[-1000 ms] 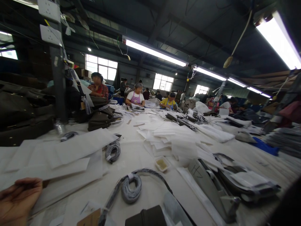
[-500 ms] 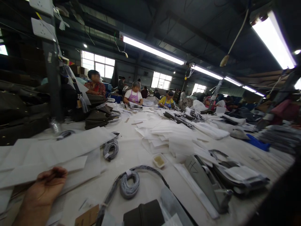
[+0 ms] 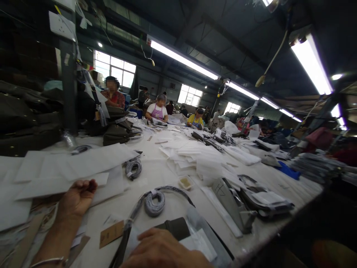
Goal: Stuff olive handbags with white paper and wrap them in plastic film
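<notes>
Olive bag is now partly covered by the right hand, newly brought into view, with its fingers bent; those of the left hand are loosely curled. Whether anything is gripped by either cannot be told, the right being cut off below. The bag is laid on the near side of the wrapped strap coil. Left of that coil, the left hand has been carried inward, before white foam sheets. Handling of the bag seems barely begun.

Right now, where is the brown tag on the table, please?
In the head view, the brown tag lies at the lower left, between the left hand and the right hand, beside the dark strap.
</notes>
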Tool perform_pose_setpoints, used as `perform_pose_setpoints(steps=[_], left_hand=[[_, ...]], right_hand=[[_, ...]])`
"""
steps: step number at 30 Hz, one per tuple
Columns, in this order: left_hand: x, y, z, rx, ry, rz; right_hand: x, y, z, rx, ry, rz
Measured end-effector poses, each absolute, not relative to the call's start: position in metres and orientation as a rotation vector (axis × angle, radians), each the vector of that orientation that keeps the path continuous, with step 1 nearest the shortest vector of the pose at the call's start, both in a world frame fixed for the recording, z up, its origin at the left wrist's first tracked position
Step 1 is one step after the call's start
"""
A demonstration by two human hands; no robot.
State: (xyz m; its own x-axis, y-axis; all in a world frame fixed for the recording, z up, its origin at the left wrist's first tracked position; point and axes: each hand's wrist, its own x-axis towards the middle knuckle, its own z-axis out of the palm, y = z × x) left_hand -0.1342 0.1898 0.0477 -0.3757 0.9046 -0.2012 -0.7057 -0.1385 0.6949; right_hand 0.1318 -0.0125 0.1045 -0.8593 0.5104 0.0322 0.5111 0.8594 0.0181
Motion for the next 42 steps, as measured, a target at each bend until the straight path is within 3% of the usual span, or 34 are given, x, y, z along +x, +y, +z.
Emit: perform_pose_setpoints(steps=[3, 8, 10, 13, 17, 23, 29, 35, 42], left_hand=[[-0.123, 0.185, 0.052, 0.431, 0.862, 1.697], [-0.091, 0.171, 0.053, 0.855, 0.893, 1.430], [-0.074, 0.163, 0.053, 1.240, 0.916, 1.217], [-0.053, 0.149, 0.055, 1.747, 0.965, 0.894], [-0.040, 0.127, 0.067, 1.899, 1.019, 0.734], [-0.035, 0.051, 0.088, 2.182, 1.086, 0.652], [-0.014, -0.045, 0.050, 2.746, 1.157, 0.517], [-0.023, -0.066, 0.024, 2.842, 1.278, 0.754], [-0.024, -0.073, 0.020, 2.839, 1.319, 0.813]], right_hand=[[0.188, -0.022, 0.085, -1.075, -2.651, 0.054], [0.252, -0.037, 0.037, -1.010, -2.567, -0.575], [0.257, -0.040, 0.025, -0.991, -2.522, -0.652], [0.249, -0.047, 0.026, -1.095, -2.474, -0.483], [0.236, -0.060, 0.042, -1.297, -2.475, -0.204], [0.230, -0.064, 0.042, -1.378, -2.417, -0.052], [0.228, -0.061, 0.036, -1.345, -2.392, -0.118], [0.235, -0.064, 0.039, -1.342, -2.394, -0.188], [0.286, -0.065, 0.018, -1.691, -2.364, -0.102]])
